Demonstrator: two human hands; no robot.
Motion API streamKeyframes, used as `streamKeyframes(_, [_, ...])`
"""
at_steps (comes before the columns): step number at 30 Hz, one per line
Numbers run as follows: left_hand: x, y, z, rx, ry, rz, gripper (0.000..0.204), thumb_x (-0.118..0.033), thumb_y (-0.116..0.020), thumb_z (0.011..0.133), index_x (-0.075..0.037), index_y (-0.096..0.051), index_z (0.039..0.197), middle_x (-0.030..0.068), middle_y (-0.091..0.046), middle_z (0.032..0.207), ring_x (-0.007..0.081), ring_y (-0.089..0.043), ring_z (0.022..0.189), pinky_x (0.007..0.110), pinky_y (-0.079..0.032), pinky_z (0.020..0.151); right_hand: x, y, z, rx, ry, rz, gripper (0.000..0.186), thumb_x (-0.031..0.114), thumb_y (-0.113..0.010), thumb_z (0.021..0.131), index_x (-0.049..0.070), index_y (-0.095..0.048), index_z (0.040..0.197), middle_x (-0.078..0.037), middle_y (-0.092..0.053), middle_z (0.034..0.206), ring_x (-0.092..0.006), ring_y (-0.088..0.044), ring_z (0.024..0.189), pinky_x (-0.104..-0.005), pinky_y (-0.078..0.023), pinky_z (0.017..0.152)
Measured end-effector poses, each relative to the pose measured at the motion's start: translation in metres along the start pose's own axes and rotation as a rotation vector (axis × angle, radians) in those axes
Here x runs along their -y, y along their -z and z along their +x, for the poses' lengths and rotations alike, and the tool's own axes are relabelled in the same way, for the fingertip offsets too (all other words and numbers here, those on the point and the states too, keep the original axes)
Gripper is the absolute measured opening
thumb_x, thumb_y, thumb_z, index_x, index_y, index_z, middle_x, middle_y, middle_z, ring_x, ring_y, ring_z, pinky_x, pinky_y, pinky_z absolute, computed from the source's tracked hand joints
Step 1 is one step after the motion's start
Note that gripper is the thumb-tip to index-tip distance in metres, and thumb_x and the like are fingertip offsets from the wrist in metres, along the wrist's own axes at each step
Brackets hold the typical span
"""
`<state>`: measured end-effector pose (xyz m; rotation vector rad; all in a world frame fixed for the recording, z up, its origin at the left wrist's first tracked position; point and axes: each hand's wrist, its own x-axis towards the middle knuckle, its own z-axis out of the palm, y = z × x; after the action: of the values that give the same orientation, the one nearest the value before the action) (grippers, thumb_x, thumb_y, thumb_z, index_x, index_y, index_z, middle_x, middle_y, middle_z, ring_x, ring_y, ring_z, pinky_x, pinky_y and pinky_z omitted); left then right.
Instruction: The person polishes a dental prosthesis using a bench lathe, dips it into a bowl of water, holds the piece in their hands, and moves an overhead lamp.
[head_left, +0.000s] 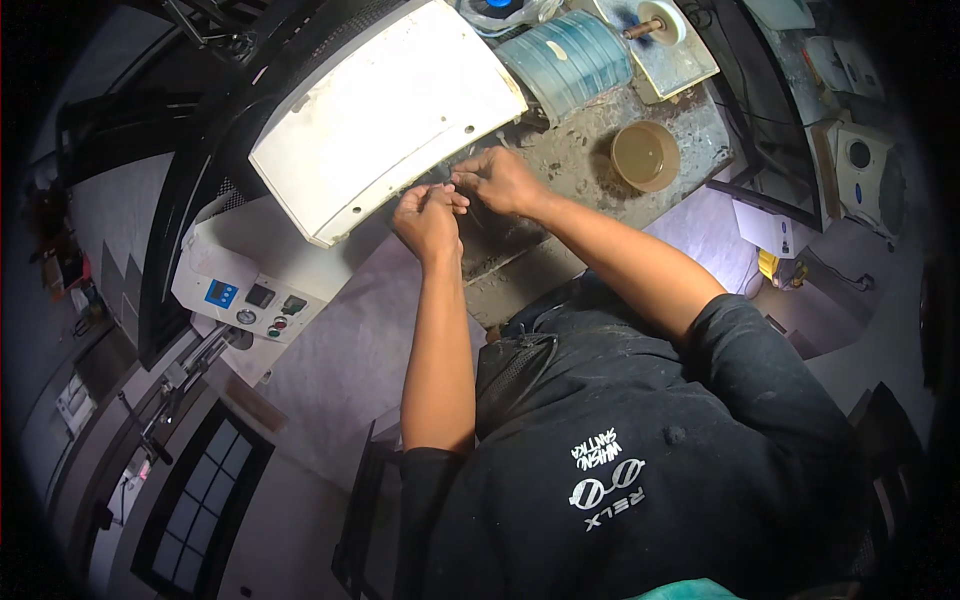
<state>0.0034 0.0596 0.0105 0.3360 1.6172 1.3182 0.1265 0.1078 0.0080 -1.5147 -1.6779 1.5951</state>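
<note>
My left hand and my right hand meet just below the lower edge of a white metal housing with two small holes. Both have their fingertips pinched close together on something small that I cannot make out, partly hidden by the fingers. Under and behind them lies a dirty, wet-looking work surface. A tan round tub with cloudy liquid stands to the right of my right hand.
A translucent blue cylinder and a white block with a spindle are beyond. A control panel is at left, a dark frame and boxy white machine at right.
</note>
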Motion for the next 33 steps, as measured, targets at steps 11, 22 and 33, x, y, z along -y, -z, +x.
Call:
streamKeyframes(11, [0.001, 0.004, 0.002, -0.027, 0.06, -0.115, 0.005, 0.007, -0.056, 0.086, 0.01, -0.053, 0.09, 0.0193, -0.063, 0.077, 0.0204, -0.059, 0.054, 0.028, -0.044, 0.049, 0.018, 0.001, -0.006, -0.003, -0.01, -0.061, 0.017, 0.015, -0.065, 0.083, 0.003, -0.073, 0.092, -0.019, -0.069, 0.086, -0.0296, -0.069, 0.078, -0.0371, -0.052, 0.072])
streamKeyframes(22, [0.002, -0.001, -0.001, -0.029, 0.067, -0.112, 0.004, 0.007, -0.056, 0.086, 0.009, -0.054, 0.088, 0.0171, -0.062, 0.075, 0.02, -0.059, 0.056, 0.027, -0.045, 0.05, 0.016, 0.006, -0.012, 0.011, -0.006, -0.023, 0.015, 0.015, -0.065, 0.083, 0.002, -0.072, 0.087, -0.02, -0.068, 0.081, -0.0307, -0.068, 0.076, -0.0375, -0.051, 0.07])
streamKeyframes(33, [0.003, 0.001, -0.006, -0.003, 0.004, -0.094, 0.005, 0.006, -0.056, 0.087, 0.01, -0.055, 0.09, 0.016, -0.062, 0.073, 0.0185, -0.059, 0.058, 0.027, -0.046, 0.053, 0.014, 0.001, -0.013, -0.032, 0.127, -0.067, 0.016, 0.015, -0.064, 0.083, 0.001, -0.071, 0.087, -0.02, -0.067, 0.079, -0.0284, -0.069, 0.072, -0.0366, -0.052, 0.068])
